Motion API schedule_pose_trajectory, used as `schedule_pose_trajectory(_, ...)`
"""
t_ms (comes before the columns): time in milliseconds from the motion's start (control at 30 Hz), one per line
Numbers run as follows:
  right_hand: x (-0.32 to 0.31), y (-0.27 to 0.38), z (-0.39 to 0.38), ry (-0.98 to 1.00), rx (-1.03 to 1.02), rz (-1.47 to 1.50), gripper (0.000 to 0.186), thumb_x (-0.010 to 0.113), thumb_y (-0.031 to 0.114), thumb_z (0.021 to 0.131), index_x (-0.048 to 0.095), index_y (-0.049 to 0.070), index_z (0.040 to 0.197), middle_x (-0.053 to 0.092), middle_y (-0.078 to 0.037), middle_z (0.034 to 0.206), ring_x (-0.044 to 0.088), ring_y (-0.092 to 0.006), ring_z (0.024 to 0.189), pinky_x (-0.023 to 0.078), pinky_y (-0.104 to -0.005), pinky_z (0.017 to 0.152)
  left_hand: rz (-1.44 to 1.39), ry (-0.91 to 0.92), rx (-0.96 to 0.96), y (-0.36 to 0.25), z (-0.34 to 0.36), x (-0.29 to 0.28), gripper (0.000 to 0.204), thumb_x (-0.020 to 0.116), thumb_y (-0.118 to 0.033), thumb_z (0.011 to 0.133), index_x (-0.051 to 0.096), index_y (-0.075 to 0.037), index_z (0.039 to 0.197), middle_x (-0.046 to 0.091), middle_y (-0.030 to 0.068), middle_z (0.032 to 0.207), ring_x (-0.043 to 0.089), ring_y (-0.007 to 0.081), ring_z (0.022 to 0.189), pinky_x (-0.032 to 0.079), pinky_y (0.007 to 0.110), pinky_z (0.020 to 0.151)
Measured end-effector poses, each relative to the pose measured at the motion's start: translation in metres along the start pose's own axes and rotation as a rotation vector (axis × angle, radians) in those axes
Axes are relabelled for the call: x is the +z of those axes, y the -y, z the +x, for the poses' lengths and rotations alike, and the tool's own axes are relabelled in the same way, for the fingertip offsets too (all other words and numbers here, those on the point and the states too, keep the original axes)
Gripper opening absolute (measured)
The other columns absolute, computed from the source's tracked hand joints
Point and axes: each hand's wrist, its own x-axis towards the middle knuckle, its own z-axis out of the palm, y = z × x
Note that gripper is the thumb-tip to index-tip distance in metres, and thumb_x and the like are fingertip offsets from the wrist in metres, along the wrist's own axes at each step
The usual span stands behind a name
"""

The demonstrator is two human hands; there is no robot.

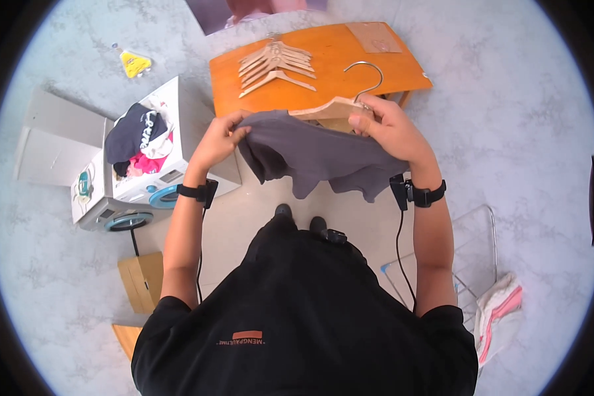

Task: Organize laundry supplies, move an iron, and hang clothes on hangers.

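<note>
A dark grey shirt (pixel 323 148) hangs from a light wooden hanger (pixel 333 107) in front of me. My right hand (pixel 393 125) is closed around the hanger near the base of its metal hook, which points up. At the shirt's left shoulder, my left hand (pixel 219 137) pinches the cloth between thumb and fingers. The hanger's left end is hidden by the fabric. Beyond my hands, several wooden hangers (pixel 277 63) lie in an overlapping row on an orange wooden table (pixel 350 49).
Left stand two washing machines (pixel 171 177), with dark, white and pink clothes (pixel 138 138) heaped on one. A cardboard box (pixel 142 280) is below them. At lower right is a metal drying rack (pixel 468 287) with a pink-and-white cloth (pixel 498 313). A clear packet (pixel 374 37) lies on the table.
</note>
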Motion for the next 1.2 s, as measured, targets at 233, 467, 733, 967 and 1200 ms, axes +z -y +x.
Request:
schedule_pose_trajectory(233,-0.024,0.045,-0.067,-0.278,-0.002,-0.168,0.025,0.067,0.022,0.103,0.063,-0.001,0.11,0.054,0.003,0.081,0.045,-0.0063,0.076,0.04,-0.0242,0.067,-0.015,-0.079,0.166,-0.017,0.036,0.032,0.032,0.052,0.004,0.089,0.069,0.001,0.117,0.074,0.0132,0.094,0.068,0.0205,0.082,0.053,0.031,0.081)
schedule_pose_trajectory(467,-0.025,0.066,-0.105,-0.461,0.101,-0.337,0.026,0.067,0.025,0.103,0.066,0.0,0.111,0.054,0.004,0.081,0.046,-0.0067,0.076,0.04,-0.0255,0.067,0.048,-0.098,0.257,-0.02,0.065,0.05,0.03,0.05,0.005,0.085,0.071,0.001,0.107,0.07,0.0185,0.09,0.066,0.0276,0.08,0.052,0.034,0.078)
schedule_pose_trajectory(733,-0.002,0.09,-0.117,-0.597,0.197,-0.34,0.032,0.068,0.028,0.103,0.067,0.003,0.124,0.059,0.004,0.084,0.05,-0.0062,0.071,0.042,-0.0245,0.064,0.053,-0.14,0.482,-0.025,0.096,0.026,0.029,0.05,0.007,0.091,0.071,0.0,0.109,0.072,0.0229,0.1,0.068,0.0425,0.098,0.053,0.043,0.088)
schedule_pose_trajectory(967,0.027,0.101,-0.128,-0.568,0.182,-0.264,0.036,0.069,0.027,0.103,0.064,0.001,0.128,0.059,0.002,0.082,0.05,-0.0054,0.067,0.044,-0.0231,0.062,0.073,0.0,0.463,-0.011,0.114,0.011,0.029,0.053,0.007,0.093,0.071,-0.004,0.113,0.074,0.0166,0.096,0.069,0.0381,0.095,0.053,0.043,0.087)
schedule_pose_trajectory(1200,0.043,0.089,-0.118,-0.926,0.189,-0.174,0.026,0.062,0.018,0.106,0.062,0.001,0.126,0.059,0.001,0.082,0.05,-0.0056,0.065,0.044,-0.0226,0.061,0.121,-0.758,0.647,-0.013,0.102,0.034,0.021,0.058,-0.001,0.095,0.071,-0.005,0.111,0.069,0.0128,0.096,0.066,0.033,0.096,0.051,0.045,0.085)
